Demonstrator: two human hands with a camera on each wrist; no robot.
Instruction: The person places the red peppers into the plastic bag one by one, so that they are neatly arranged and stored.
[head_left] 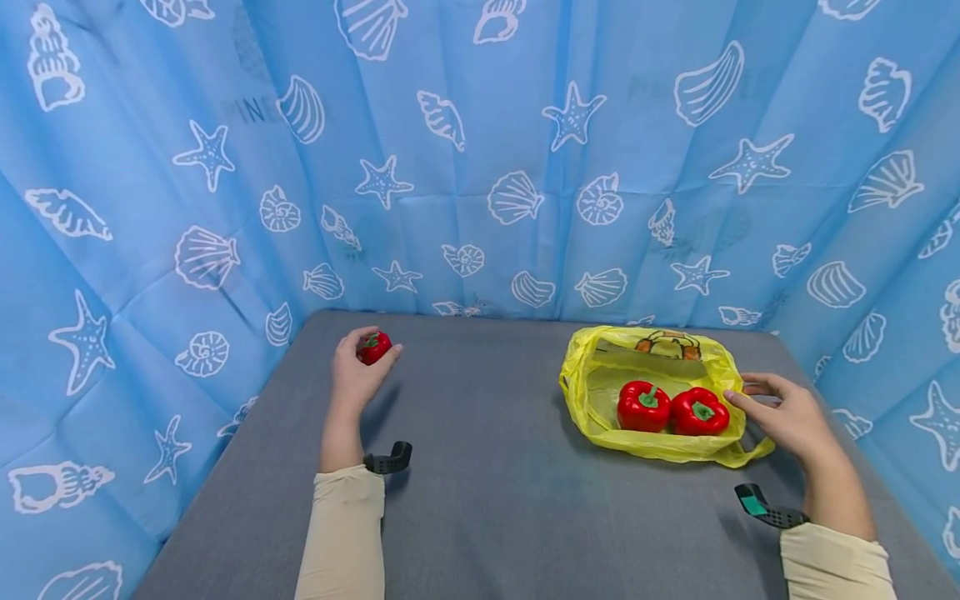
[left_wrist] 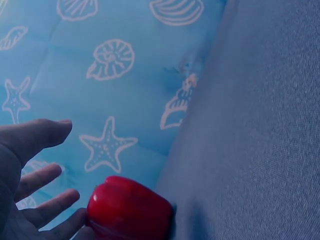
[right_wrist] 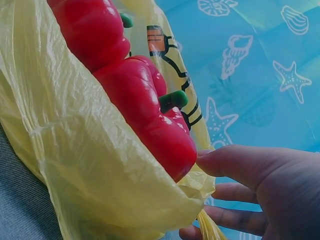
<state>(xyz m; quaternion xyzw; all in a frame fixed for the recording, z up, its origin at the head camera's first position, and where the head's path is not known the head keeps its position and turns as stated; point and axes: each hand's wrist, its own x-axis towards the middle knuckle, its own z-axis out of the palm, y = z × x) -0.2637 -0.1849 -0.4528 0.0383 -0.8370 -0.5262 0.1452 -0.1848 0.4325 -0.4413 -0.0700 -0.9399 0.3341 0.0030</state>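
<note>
At the left of the table, my left hand [head_left: 358, 379] is around a red bell pepper [head_left: 378, 348] with a green stem. In the left wrist view its thumb and fingers are spread, and fingertips touch or nearly touch the pepper [left_wrist: 130, 210], which appears to rest on the table. My right hand [head_left: 791, 417] is at the right edge of a yellow plastic bag [head_left: 600, 429]. Its thumb lies over the rim by a pepper and its other fingers are outside, holding the edge. Inside the open bag sit two red bell peppers, a left one [head_left: 641, 410] and a right one [head_left: 693, 417].
The grey table [head_left: 480, 500] spreads between both hands. A blue curtain [head_left: 480, 167] with white shells and starfish surrounds its back and sides. A bag handle [head_left: 746, 456] trails on the table near the right hand. Black straps [head_left: 390, 460] are on both wrists.
</note>
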